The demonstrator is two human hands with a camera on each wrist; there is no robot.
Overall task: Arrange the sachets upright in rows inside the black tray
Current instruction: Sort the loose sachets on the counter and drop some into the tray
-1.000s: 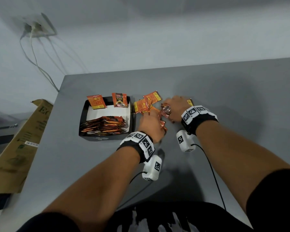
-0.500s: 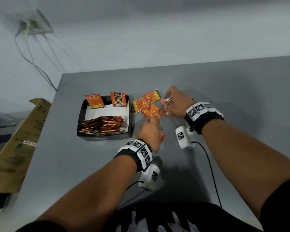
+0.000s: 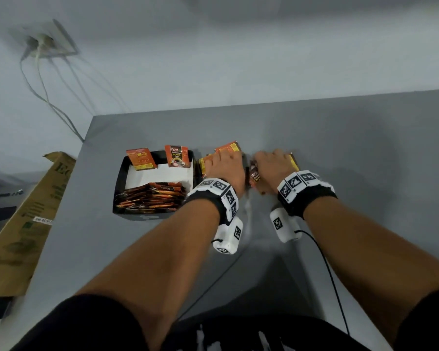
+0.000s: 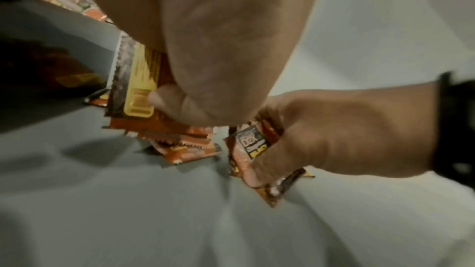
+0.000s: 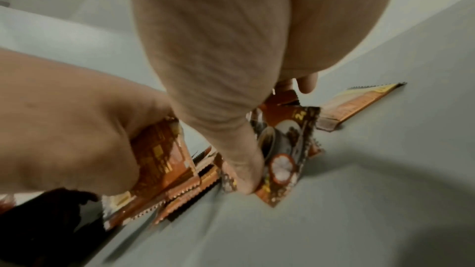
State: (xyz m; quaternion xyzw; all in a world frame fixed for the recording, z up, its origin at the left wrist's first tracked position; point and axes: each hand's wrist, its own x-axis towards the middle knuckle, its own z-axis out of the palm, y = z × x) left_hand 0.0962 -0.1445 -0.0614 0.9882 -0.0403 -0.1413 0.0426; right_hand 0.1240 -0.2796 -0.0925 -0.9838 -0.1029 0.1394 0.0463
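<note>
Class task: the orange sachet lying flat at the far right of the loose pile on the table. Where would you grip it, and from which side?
Pinch the sachet at its free right-hand end, coming from the right: it lies flat, and its other end is tucked under the pile by the right hand.

A grey table (image 3: 340, 153) carries the black tray (image 3: 118, 183) near its left edge, and just right of it a heap of loose orange sachets (image 4: 180, 145) lying flat on the tabletop.

Head view looks down from above; both close wrist views share the loose sachets (image 4: 185, 145).
</note>
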